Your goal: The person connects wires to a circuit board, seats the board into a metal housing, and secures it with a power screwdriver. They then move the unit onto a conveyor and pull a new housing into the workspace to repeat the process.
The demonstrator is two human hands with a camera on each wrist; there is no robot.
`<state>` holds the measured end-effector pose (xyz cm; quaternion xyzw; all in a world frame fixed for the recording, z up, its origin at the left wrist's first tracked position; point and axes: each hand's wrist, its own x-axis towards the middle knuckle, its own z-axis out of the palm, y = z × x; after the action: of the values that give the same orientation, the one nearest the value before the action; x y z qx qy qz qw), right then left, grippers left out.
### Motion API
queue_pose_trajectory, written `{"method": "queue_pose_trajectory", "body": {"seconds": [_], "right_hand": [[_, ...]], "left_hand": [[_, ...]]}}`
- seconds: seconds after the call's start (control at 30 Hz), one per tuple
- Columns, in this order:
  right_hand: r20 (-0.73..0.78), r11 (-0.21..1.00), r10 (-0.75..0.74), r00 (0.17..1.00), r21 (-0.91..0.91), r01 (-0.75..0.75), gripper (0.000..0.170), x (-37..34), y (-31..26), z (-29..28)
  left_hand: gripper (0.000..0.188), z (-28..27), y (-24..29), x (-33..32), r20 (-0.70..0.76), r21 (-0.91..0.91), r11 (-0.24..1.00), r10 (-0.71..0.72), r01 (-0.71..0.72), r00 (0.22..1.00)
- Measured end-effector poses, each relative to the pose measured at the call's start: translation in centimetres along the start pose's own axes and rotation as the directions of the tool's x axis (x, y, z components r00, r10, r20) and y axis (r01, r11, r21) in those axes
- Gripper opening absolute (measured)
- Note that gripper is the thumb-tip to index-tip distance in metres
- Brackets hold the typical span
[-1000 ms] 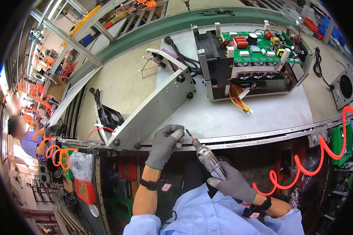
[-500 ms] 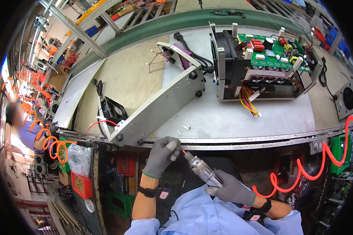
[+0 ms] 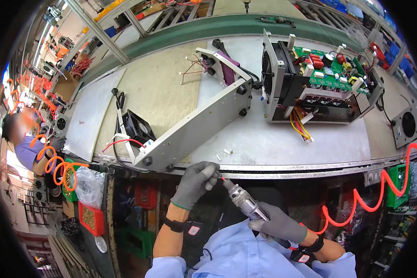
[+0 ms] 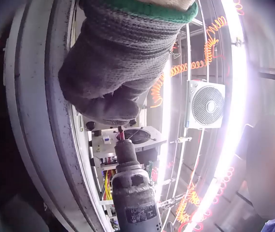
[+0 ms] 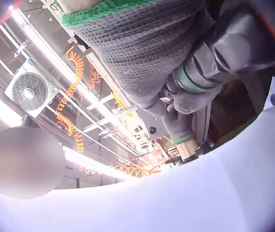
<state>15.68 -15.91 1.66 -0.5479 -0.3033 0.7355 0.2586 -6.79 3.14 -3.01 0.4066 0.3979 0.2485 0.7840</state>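
My right hand (image 3: 280, 224), in a grey glove, grips the silver body of an air screwdriver (image 3: 243, 200), its bit angled up to the left. The thumb and curled fingers of my gloved left hand (image 3: 193, 186) pinch together right at the bit's tip. What they pinch is hidden by the glove. In the left wrist view the red bit (image 4: 122, 135) runs up to the fingertips. Both hands are just in front of the bench edge. Behind the left hand, a grey metal panel (image 3: 197, 127) with black feet stands on edge, carrying a black fan (image 3: 138, 127).
At the back right of the bench stands an open chassis with a green circuit board (image 3: 331, 76) and loose cables. A fan plate (image 3: 406, 125) is further right. A red coiled hose (image 3: 352, 222) crosses the right side. A red bin (image 3: 91, 218) sits at left, near another person (image 3: 28, 143).
The bit's tip, apart from my left fingers a second ago, now meets them. The head view has shifted, so the panel and chassis appear further right. My right hand keeps its grip.
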Motion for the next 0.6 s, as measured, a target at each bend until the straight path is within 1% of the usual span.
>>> {"method": "queue_pose_trajectory", "body": {"seconds": [0.07,0.17,0.27,0.33,0.37,0.4,0.43,0.47,0.5,0.6], "right_hand": [[-0.016,0.999,-0.027,1.000,-0.017,0.026,0.049,0.0,-0.2,0.2],[0.074,0.995,0.040,0.996,0.087,-0.047,0.046,0.3,-0.1,-0.4],[0.023,0.994,-0.021,1.000,0.112,0.018,0.042,0.6,0.5,0.3],[-0.083,0.995,-0.041,0.996,0.086,0.048,0.040,0.8,-0.3,0.8],[-0.134,0.995,-0.054,0.990,0.071,0.064,0.039,0.9,-0.8,0.9],[-0.154,0.996,-0.049,0.987,0.065,0.060,0.040,1.1,-1.0,0.8],[-0.172,0.997,-0.045,0.984,0.060,0.056,0.040,1.4,-1.1,0.6],[-0.191,0.997,-0.042,0.981,0.053,0.053,0.040,1.6,-1.3,0.5],[-0.212,0.998,-0.046,0.976,0.042,0.056,0.041,1.7,-1.4,0.6],[-0.197,0.995,-0.083,0.977,0.041,0.092,0.042,1.9,-1.7,0.6]], "left_hand": [[0.033,0.0,0.1,0.1,0.003,0.016,1.000,-0.006,0.006,1.000],[0.035,-0.2,0.2,0.1,0.040,-0.022,1.000,-0.011,0.012,0.999],[0.029,0.7,1.3,-0.5,0.041,0.166,0.986,-0.014,0.007,0.999],[0.025,2.2,1.5,-0.5,-0.102,0.417,0.907,0.106,-0.055,0.989],[0.023,2.7,1.5,-0.3,-0.161,0.536,0.842,0.180,-0.067,0.970],[0.021,2.5,1.0,0.3,-0.090,0.747,0.635,0.392,-0.199,0.915],[0.020,1.7,0.1,1.4,0.034,0.892,0.356,0.562,-0.279,0.826],[0.020,1.5,-0.1,2.1,0.200,0.953,0.037,0.672,-0.302,0.714],[0.020,1.4,-0.3,2.5,0.149,0.958,0.109,0.600,-0.265,0.786],[0.016,1.2,-0.1,3.2,0.204,0.966,-0.005,0.625,-0.257,0.754]]}}
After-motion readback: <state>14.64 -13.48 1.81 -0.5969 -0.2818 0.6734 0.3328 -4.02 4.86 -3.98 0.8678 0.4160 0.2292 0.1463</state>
